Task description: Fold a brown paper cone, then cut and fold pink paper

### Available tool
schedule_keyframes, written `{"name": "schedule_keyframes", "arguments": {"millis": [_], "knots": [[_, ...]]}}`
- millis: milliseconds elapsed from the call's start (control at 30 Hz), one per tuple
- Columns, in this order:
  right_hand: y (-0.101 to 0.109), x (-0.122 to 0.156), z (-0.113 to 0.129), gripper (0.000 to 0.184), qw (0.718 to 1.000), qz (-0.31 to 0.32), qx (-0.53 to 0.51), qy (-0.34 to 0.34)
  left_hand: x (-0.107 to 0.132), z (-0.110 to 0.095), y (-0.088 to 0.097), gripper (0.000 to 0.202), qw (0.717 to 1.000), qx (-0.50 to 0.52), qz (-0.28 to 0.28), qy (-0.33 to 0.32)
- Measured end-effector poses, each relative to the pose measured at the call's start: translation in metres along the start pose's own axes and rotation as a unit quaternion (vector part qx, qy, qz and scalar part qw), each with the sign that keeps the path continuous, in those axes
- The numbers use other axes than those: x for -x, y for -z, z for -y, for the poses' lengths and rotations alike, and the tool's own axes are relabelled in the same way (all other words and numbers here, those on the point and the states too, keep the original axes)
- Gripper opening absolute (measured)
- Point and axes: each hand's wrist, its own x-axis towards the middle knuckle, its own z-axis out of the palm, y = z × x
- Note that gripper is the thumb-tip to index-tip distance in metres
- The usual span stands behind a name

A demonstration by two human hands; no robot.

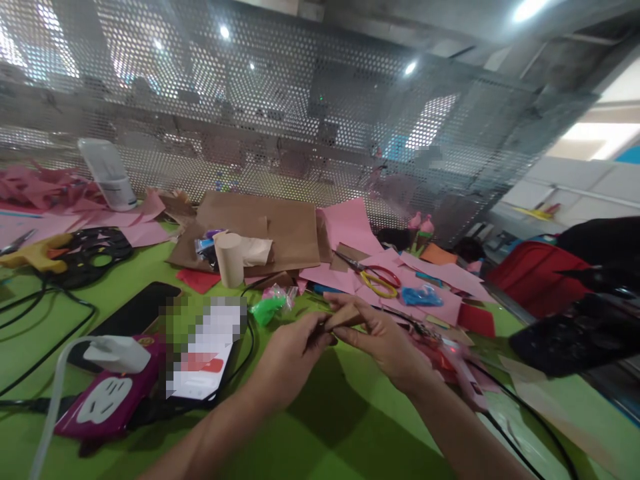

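Note:
My left hand (299, 348) and my right hand (376, 333) meet above the green table, fingertips closed on a small folded strip of brown paper or card (344, 317). The left fingers pinch its near end, while the right thumb and fingers grip its other side. Part of the strip is hidden by the fingers. Just to the right of my right hand lies a pink glue gun (466, 377) with a small red light. Green and clear plastic wrapping (270, 307) sits beyond my left hand. Scissors (379, 281) with red and yellow handles rest on pink paper behind the hands.
On the left lie a phone with a lit screen (207, 353), a purple power strip (110, 393), a white charger (119, 353) and cables. A card tube (231, 259) stands before brown paper (265, 230). Perforated metal (280, 100) closes the back; a bottle (107, 173) leans there.

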Motion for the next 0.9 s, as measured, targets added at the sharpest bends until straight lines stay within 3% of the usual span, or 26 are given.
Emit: {"name": "schedule_keyframes", "arguments": {"millis": [133,533,900], "knots": [[0.0065,-0.0009,0.0015,0.021,1.0,-0.03,0.003,0.005,-0.0007,-0.0014,0.0003,0.017,0.999,-0.018,-0.013,0.023],[0.0051,0.0004,-0.0035,0.017,1.0,-0.018,0.013,0.006,0.0019,0.0013,0.0,0.019,0.99,-0.14,-0.031,0.0],[0.0066,0.0009,-0.0048,0.015,0.999,-0.021,0.034,0.025,0.0015,0.0018,-0.0008,0.018,0.99,-0.133,-0.047,-0.004]]}}
